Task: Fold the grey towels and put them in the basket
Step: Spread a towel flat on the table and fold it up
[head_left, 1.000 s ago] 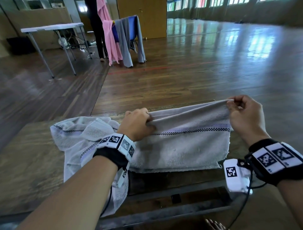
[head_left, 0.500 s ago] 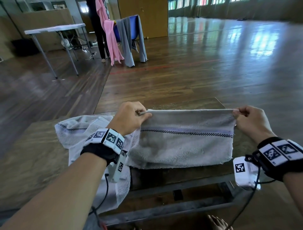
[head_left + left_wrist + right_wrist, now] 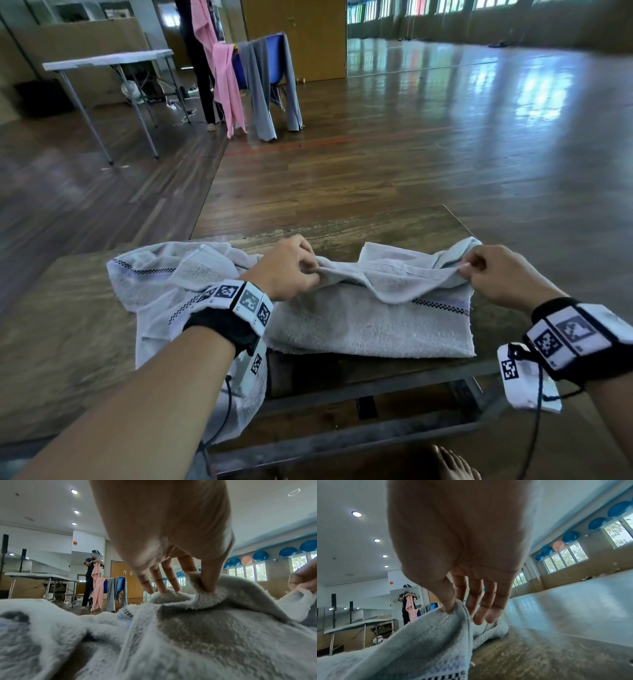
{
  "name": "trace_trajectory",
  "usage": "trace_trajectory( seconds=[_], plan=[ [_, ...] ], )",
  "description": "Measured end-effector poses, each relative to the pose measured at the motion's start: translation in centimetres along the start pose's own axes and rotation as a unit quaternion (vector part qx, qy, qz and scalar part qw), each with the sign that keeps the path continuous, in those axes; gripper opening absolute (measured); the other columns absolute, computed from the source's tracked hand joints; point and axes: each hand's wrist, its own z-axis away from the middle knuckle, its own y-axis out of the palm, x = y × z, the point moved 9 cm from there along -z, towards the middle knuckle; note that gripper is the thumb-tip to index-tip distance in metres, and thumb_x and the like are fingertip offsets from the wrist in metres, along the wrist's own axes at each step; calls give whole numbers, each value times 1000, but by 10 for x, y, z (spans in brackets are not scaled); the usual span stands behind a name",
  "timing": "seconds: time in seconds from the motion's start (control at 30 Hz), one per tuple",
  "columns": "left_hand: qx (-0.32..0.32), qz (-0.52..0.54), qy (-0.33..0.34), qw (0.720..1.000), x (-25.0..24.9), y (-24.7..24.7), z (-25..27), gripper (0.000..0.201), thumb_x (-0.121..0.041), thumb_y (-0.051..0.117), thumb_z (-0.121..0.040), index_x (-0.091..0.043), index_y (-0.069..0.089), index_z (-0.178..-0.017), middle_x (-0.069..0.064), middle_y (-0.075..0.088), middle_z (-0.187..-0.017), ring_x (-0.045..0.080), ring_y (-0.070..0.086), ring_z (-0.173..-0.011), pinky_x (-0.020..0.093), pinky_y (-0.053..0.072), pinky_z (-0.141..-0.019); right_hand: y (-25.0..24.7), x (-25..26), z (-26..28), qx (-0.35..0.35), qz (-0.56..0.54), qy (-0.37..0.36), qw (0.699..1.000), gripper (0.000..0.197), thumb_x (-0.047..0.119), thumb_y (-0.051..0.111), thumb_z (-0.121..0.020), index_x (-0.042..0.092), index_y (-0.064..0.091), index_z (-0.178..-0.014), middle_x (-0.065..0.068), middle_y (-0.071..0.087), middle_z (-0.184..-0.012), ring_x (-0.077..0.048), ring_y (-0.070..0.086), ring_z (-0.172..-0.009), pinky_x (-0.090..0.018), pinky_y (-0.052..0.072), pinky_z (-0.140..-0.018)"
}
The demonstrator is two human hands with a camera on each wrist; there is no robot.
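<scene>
A grey towel (image 3: 370, 325) with a checked stripe lies on the wooden table (image 3: 68, 342), its top edge slack and sagging over the stripe. My left hand (image 3: 291, 267) pinches its left top corner between thumb and forefinger; the left wrist view shows the towel (image 3: 205, 635) under the thumb (image 3: 208, 582). My right hand (image 3: 496, 274) pinches the right top corner, and in the right wrist view the towel (image 3: 419, 642) hangs from that pinch. A second, crumpled grey towel (image 3: 164, 284) lies to the left, draped over the table's front edge. No basket is in view.
The table's far edge (image 3: 342, 216) lies just beyond the towels. A metal frame (image 3: 342, 442) runs below the front edge, with a bare foot (image 3: 452, 462) beside it. Across the wooden floor stand a white folding table (image 3: 109, 61), a person holding pink cloth (image 3: 226, 78), and a blue chair draped with grey cloth (image 3: 267, 82).
Both hands have come down and moved closer together with the towel's top edge. The towel, held up taut before, now lies on the table with its edge slack.
</scene>
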Motion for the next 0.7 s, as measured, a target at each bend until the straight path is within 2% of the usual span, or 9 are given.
trace_trajectory(
  seconds=[0.1,0.17,0.23,0.27,0.37,0.43,0.5,0.6,0.7],
  plan=[
    [-39,20,-3,999,-2,1,-11,23,-31,66,-92,-10,75,-86,-1,56,-107,17,55,-95,33,45,-86,3,4,1,10,8,-1,1000,17,22,61,-95,28,61,-79,4,62,-86,-9,57,-74,-23,37,-56],
    [-89,42,-27,995,-1,-1,-17,28,-26,60,-96,-8,65,-76,3,57,-90,18,53,-80,32,41,-76,6,5,2,24,15,-2,1000,18,20,60,-96,27,60,-79,4,60,-85,-10,56,-72,-21,35,-54],
    [-138,71,-65,986,8,-4,-22,34,-24,56,-98,-8,54,-67,2,51,-67,18,45,-63,33,35,-64,6,6,2,22,23,2,999,20,17,57,-96,25,59,-77,3,60,-87,-8,53,-73,-22,34,-55],
    [-149,82,-88,981,14,-4,-25,36,-24,55,-98,-9,51,-66,1,48,-61,20,44,-60,35,35,-63,5,5,2,17,21,9,1000,20,16,56,-95,24,59,-77,1,61,-89,-9,53,-74,-23,35,-55],
    [-127,82,-148,977,32,7,-33,38,-30,53,-99,-14,50,-65,1,50,-61,26,50,-67,38,43,-67,2,3,3,3,11,35,999,17,17,50,-92,22,60,-80,-6,65,-98,-20,59,-79,-34,46,-62],
    [-77,79,-172,979,36,20,-38,37,-34,53,-98,-16,53,-66,0,52,-62,25,51,-69,36,42,-68,1,2,6,2,15,45,999,14,20,48,-91,23,59,-83,-7,64,-104,-28,60,-86,-42,53,-76],
    [-41,82,-177,980,34,28,-42,35,-33,56,-97,-14,59,-67,2,55,-64,22,51,-67,32,37,-65,1,0,8,4,15,47,999,12,22,47,-92,23,57,-85,-7,64,-104,-29,60,-88,-46,54,-82],
    [-69,127,-170,975,28,19,-47,42,-24,61,-92,-14,54,-51,7,51,-56,20,45,-56,27,33,-56,1,-2,8,7,18,44,999,11,22,48,-93,24,56,-85,-9,63,-101,-28,61,-84,-46,56,-80],
    [-114,187,-154,964,17,5,-48,39,-21,63,-86,-6,53,-52,8,46,-51,18,40,-51,28,32,-55,0,-1,6,6,17,41,999,14,22,49,-93,25,57,-82,-9,63,-98,-26,62,-78,-42,56,-74]
  ],
)
